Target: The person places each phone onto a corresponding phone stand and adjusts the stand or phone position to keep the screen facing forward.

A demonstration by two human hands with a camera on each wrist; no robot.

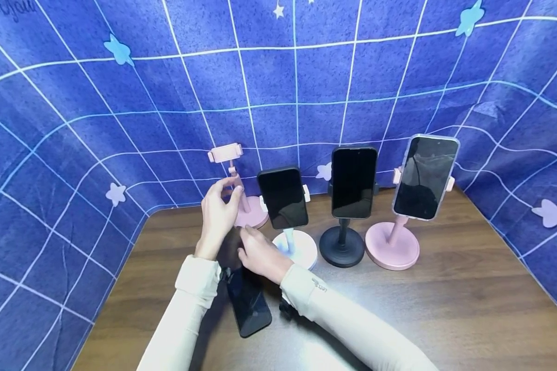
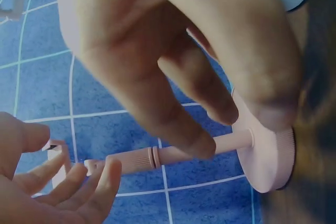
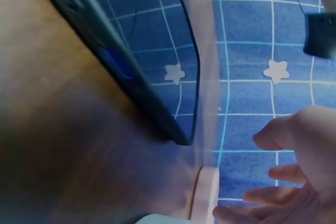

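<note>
A pink phone stand [image 1: 255, 214] with a bare clamp [image 1: 225, 153] on top stands at the back left of the table. My left hand [image 1: 218, 211] is raised beside its pole, fingers loosely bent. In the left wrist view its fingertips overlap the pole's upper end; whether they touch cannot be told. My right hand [image 1: 264, 256] hovers lower, before the stand's base [image 2: 265, 150], fingers relaxed and nothing in them. A black phone [image 1: 249, 309] lies screen up on the table between my forearms; in the right wrist view that phone [image 3: 152, 66] reflects the backdrop.
To the right stand a white stand [image 1: 304, 247] holding a dark phone [image 1: 284, 198], a black stand [image 1: 342, 247] with a black phone [image 1: 354, 183], and another pink stand [image 1: 392, 247] with a clear-cased phone [image 1: 426, 178]. A blue gridded cloth [image 1: 269, 77] hangs behind the wooden table [image 1: 473, 288].
</note>
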